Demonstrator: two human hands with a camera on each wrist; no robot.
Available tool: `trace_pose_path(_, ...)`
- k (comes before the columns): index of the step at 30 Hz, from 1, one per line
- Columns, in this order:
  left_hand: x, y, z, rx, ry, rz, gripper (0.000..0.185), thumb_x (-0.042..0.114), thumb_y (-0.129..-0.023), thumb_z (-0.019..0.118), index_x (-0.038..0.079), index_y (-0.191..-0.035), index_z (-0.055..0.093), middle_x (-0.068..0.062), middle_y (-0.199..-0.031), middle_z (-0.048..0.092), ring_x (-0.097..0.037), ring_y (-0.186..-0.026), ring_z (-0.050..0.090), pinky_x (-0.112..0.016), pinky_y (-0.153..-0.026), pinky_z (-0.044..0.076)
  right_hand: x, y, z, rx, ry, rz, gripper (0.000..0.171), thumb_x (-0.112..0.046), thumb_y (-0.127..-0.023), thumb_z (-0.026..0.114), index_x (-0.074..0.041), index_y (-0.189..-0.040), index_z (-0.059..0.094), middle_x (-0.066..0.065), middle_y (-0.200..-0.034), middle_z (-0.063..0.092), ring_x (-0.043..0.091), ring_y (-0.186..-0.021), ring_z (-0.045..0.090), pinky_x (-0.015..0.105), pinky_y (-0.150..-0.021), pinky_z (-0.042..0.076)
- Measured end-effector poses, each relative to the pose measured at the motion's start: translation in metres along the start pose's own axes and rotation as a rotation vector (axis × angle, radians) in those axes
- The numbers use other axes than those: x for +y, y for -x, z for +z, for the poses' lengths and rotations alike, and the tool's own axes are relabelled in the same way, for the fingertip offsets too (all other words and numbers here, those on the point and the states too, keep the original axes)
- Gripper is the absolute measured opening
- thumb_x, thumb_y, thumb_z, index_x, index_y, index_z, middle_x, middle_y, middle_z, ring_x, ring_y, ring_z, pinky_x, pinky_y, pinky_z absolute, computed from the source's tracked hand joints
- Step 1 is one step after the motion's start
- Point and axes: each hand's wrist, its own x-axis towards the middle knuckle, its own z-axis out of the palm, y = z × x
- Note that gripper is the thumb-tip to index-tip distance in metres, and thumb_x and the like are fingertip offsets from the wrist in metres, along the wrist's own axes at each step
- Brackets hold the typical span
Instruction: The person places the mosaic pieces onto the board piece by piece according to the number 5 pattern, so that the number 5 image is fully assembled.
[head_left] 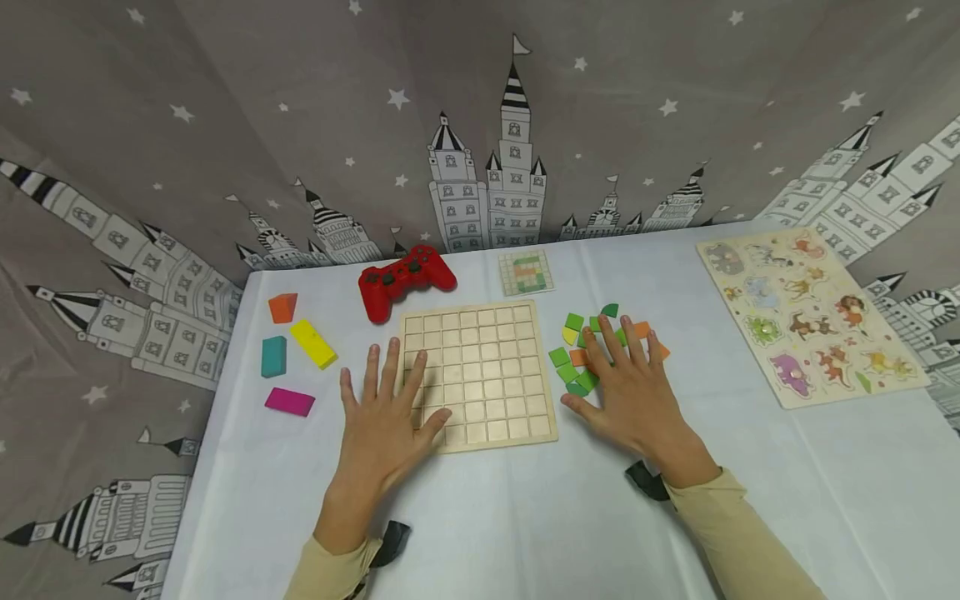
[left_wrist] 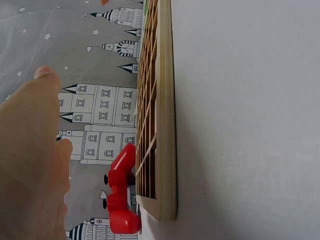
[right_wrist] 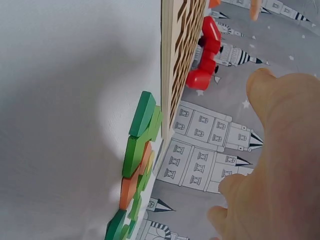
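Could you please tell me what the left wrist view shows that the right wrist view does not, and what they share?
Only the left wrist view shows the left hand beside the board. Only the right wrist view shows the pile of green and orange wooden tiles on the white tablecloth, with the right hand nearby. Both share the square wooden grid board seen edge-on and the red game controller.

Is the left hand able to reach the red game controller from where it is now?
Probably yes. The left hand lies flat on the wooden grid board, and the red game controller sits just beyond, with only bare white tablecloth between them.
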Motion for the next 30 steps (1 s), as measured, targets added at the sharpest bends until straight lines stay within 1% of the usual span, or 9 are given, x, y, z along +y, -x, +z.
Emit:
trace_pose_path(4, -0.002, -0.003, 0.002, -0.014, 0.069, -0.006, 0.086, 0.066, -0.094, 0.050, 0.024, -0.164, 0.023, -0.012, -0.174, 0.005, -0.041, -0.160, 0.000, -0.074, -0.121, 0.001, 0.011, -0.004, 0.000, 0.018, -0.045, -0.005, 0.096, -0.066, -0.090, 0.059, -0.009, -0.161, 0.030, 0.018, -0.170, 0.022, 0.046, -0.157, 0.012, 0.068, -0.124, 0.012)
trace_pose_path(7, -0.009, -0.004, 0.006, -0.060, 0.169, -0.018, 0.089, 0.065, -0.094, 0.054, 0.023, -0.165, 0.020, -0.013, -0.174, 0.005, -0.040, -0.160, 0.001, -0.070, -0.123, 0.001, 0.029, -0.008, 0.002, 0.032, -0.134, 0.019, 0.087, -0.056, -0.096, 0.059, -0.005, -0.160, 0.030, 0.021, -0.169, 0.023, 0.047, -0.156, 0.014, 0.067, -0.123, 0.017)
trace_pose_path(10, -0.017, -0.004, 0.013, -0.124, 0.261, -0.027, 0.098, 0.066, -0.090, 0.062, 0.022, -0.165, 0.018, -0.013, -0.173, 0.006, -0.039, -0.160, 0.003, -0.066, -0.125, 0.001, 0.051, -0.010, 0.006, 0.040, -0.221, 0.082, 0.076, -0.046, -0.101, 0.058, -0.002, -0.158, 0.034, 0.023, -0.165, 0.029, 0.046, -0.153, 0.021, 0.065, -0.120, 0.026)
trace_pose_path(14, -0.023, -0.003, 0.022, -0.173, 0.323, -0.006, 0.110, 0.067, -0.080, 0.073, 0.021, -0.164, 0.021, -0.013, -0.173, 0.010, -0.039, -0.160, 0.005, -0.067, -0.124, -0.001, 0.075, -0.010, 0.006, 0.058, -0.301, 0.120, 0.059, -0.039, -0.099, 0.066, -0.002, -0.144, 0.055, 0.024, -0.142, 0.051, 0.043, -0.133, 0.040, 0.060, -0.106, 0.041)
trace_pose_path(17, -0.025, -0.003, 0.026, -0.172, 0.327, 0.020, 0.111, 0.066, -0.077, 0.077, 0.019, -0.163, 0.025, -0.014, -0.172, 0.011, -0.039, -0.159, 0.006, -0.069, -0.123, -0.002, 0.084, -0.009, 0.005, 0.024, -0.346, 0.097, 0.048, -0.035, -0.093, 0.075, -0.007, -0.130, 0.068, 0.020, -0.123, 0.060, 0.036, -0.113, 0.047, 0.053, -0.093, 0.045)
trace_pose_path(20, -0.025, -0.002, 0.029, -0.158, 0.324, 0.034, 0.110, 0.066, -0.076, 0.078, 0.018, -0.162, 0.029, -0.016, -0.172, 0.012, -0.040, -0.158, 0.008, -0.070, -0.122, -0.001, 0.086, -0.007, 0.006, -0.063, -0.329, 0.064, 0.042, -0.036, -0.089, 0.079, -0.013, -0.124, 0.073, 0.016, -0.119, 0.062, 0.029, -0.104, 0.047, 0.047, -0.086, 0.045)
trace_pose_path(22, -0.026, -0.002, 0.031, -0.150, 0.321, 0.038, 0.110, 0.067, -0.076, 0.078, 0.017, -0.162, 0.031, -0.016, -0.172, 0.013, -0.041, -0.158, 0.009, -0.070, -0.121, 0.000, 0.084, -0.006, 0.006, -0.104, -0.301, 0.058, 0.038, -0.034, -0.089, 0.079, -0.015, -0.121, 0.074, 0.014, -0.119, 0.062, 0.027, -0.103, 0.047, 0.045, -0.086, 0.045)
trace_pose_path(26, -0.026, -0.002, 0.033, -0.148, 0.313, 0.032, 0.110, 0.066, -0.075, 0.079, 0.018, -0.161, 0.031, -0.015, -0.172, 0.012, -0.040, -0.158, 0.009, -0.069, -0.121, 0.000, 0.079, -0.008, 0.007, -0.104, -0.257, 0.085, 0.031, -0.033, -0.088, 0.080, -0.013, -0.112, 0.076, 0.013, -0.115, 0.064, 0.028, -0.101, 0.049, 0.045, -0.086, 0.046)
trace_pose_path(30, -0.027, -0.002, 0.032, -0.148, 0.312, 0.024, 0.110, 0.065, -0.075, 0.080, 0.018, -0.161, 0.031, -0.015, -0.172, 0.012, -0.039, -0.159, 0.008, -0.069, -0.122, 0.000, 0.076, -0.011, 0.006, -0.091, -0.249, 0.134, 0.041, -0.040, -0.085, 0.082, -0.010, -0.112, 0.075, 0.015, -0.118, 0.063, 0.031, -0.105, 0.050, 0.049, -0.092, 0.046)
